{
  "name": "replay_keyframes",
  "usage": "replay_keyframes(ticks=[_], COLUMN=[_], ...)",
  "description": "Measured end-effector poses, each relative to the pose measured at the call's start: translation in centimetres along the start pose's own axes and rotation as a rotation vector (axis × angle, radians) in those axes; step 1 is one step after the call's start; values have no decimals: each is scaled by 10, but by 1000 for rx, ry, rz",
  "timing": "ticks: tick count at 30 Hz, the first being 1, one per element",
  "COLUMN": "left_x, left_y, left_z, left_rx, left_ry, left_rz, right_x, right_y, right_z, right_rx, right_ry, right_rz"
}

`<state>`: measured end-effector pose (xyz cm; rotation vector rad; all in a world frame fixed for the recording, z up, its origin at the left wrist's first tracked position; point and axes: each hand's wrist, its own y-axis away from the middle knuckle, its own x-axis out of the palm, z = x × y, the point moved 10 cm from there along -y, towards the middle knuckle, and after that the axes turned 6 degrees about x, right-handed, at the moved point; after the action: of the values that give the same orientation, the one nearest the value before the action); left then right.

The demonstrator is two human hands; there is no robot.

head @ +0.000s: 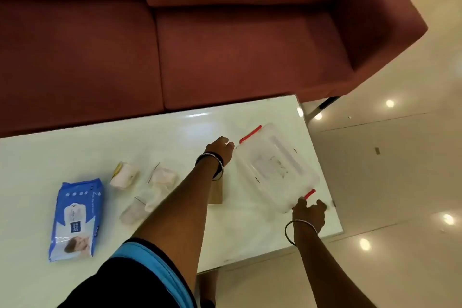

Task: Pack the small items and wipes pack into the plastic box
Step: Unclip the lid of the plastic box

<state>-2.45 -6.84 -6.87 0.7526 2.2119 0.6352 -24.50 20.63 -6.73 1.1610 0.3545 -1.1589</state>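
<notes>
A clear plastic box (276, 167) with its lid on and two red latches sits at the right end of the white table (75, 152). My left hand (221, 149) touches the box's left corner beside the far red latch. At the near red latch, my right hand (308, 214) holds the box's near corner. A blue wipes pack (76, 219) lies flat at the left. Between the pack and my left arm lie three small pale wrapped items (124, 175) (162, 177) (132, 211).
A brown flat piece (216, 192) lies under my left forearm. A dark red sofa (200, 45) runs along the table's far side. Glossy tiled floor (400, 182) lies right of the table's edge, close to the box.
</notes>
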Motion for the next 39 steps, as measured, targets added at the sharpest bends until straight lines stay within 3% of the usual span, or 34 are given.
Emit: replay_keyframes(ticks=[2,6,13,19,23,32,39], left_x=[14,36,38,25,20,22,7], left_y=[-9,-25,-29,23,78,200,234], left_z=[-8,-18,-6,27,57,157,221], left_rx=[5,16,-24,-68,-12,-102,-165], left_ry=[7,82,234,539,609,579,479], left_rz=[82,171,174,117,73,-45,-218], right_x=[6,17,14,-10,-30,-26,8], right_y=[-5,-11,-17,-6,12,64,104], right_z=[-7,-4,1,1,0,-36,-51], right_rx=[52,-95,-167,-246,-342,-533,-650], right_ry=[4,83,134,90,52,162,266], right_rz=[37,76,55,20,-25,92,167])
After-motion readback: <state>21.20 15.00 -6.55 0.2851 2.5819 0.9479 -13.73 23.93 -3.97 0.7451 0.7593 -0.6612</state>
